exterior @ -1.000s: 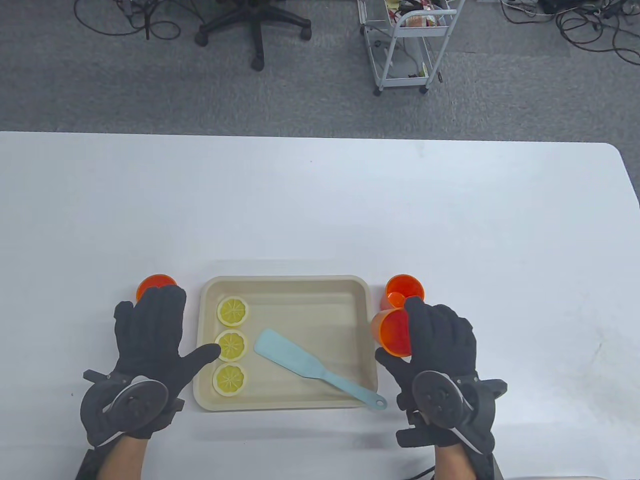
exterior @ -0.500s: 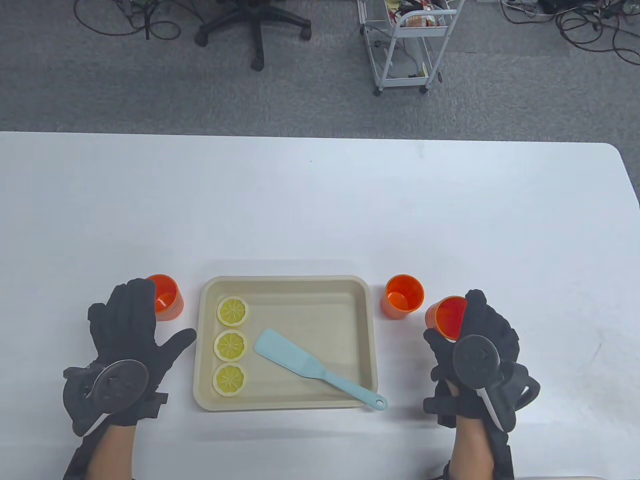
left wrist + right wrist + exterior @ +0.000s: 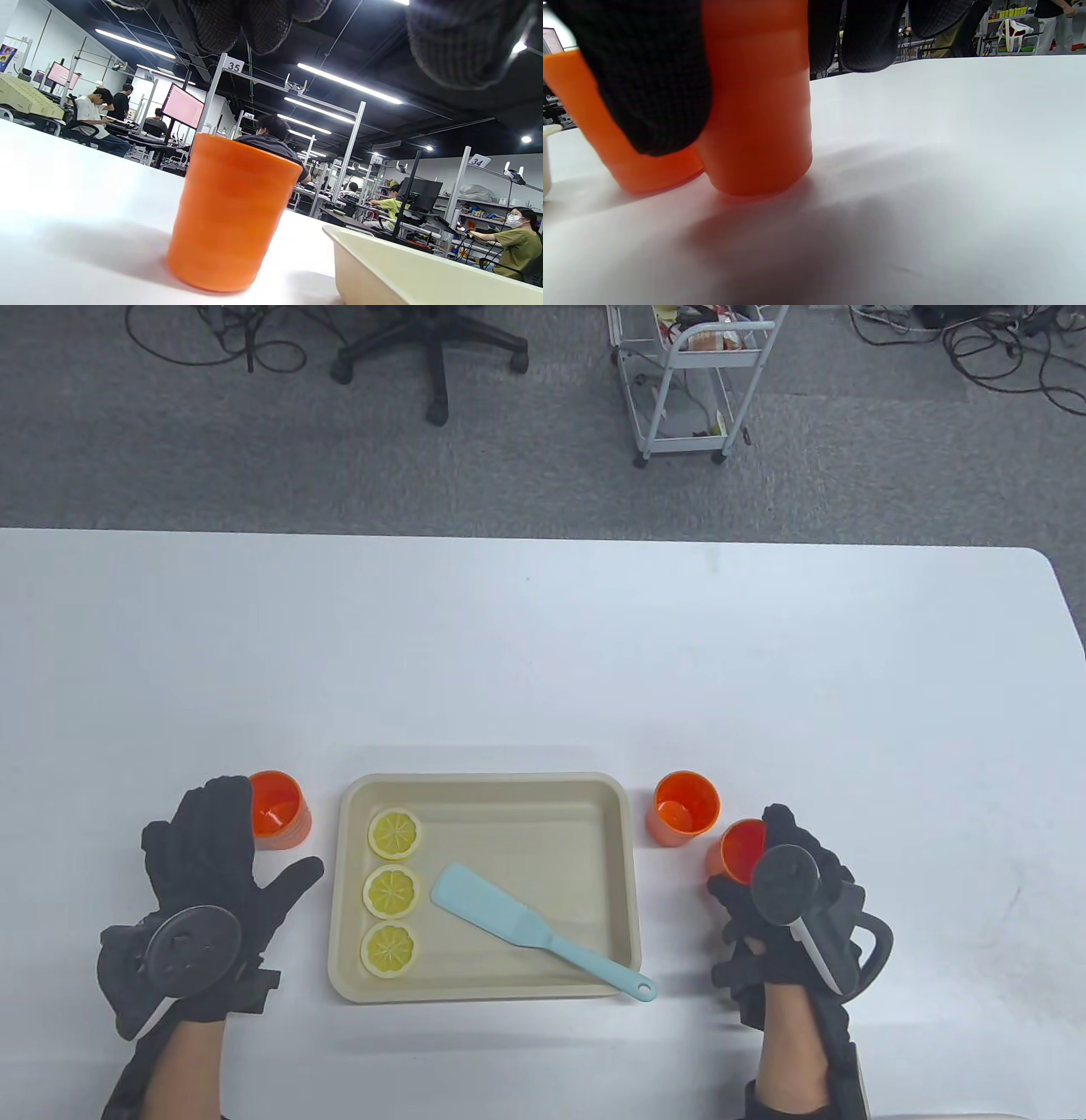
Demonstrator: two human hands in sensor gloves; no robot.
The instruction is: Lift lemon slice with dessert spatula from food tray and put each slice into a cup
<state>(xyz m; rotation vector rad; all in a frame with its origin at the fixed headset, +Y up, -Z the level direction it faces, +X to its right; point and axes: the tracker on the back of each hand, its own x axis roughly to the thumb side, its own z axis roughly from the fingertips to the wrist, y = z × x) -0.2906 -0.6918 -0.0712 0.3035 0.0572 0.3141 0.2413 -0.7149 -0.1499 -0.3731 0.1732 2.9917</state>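
Three lemon slices (image 3: 392,891) lie in a column at the left of the beige food tray (image 3: 488,787). A light blue dessert spatula (image 3: 526,927) lies diagonally in the tray, its handle over the front right rim. My right hand (image 3: 776,891) grips an orange cup (image 3: 740,853) (image 3: 757,110) that stands on the table right of the tray, beside a second orange cup (image 3: 684,808) (image 3: 581,123). My left hand (image 3: 216,865) is open with fingers spread, just in front of a third orange cup (image 3: 277,809) (image 3: 231,212) left of the tray.
The white table (image 3: 543,645) extends far beyond the tray. Off the table stand an office chair (image 3: 433,347) and a white cart (image 3: 687,381). In the left wrist view the tray's corner (image 3: 382,262) sits right of the cup, with people at workstations behind.
My right hand carried its cup from beside the tray's right rim out to the right and stood it upright on the table. My left hand drew back from the left cup toward me.
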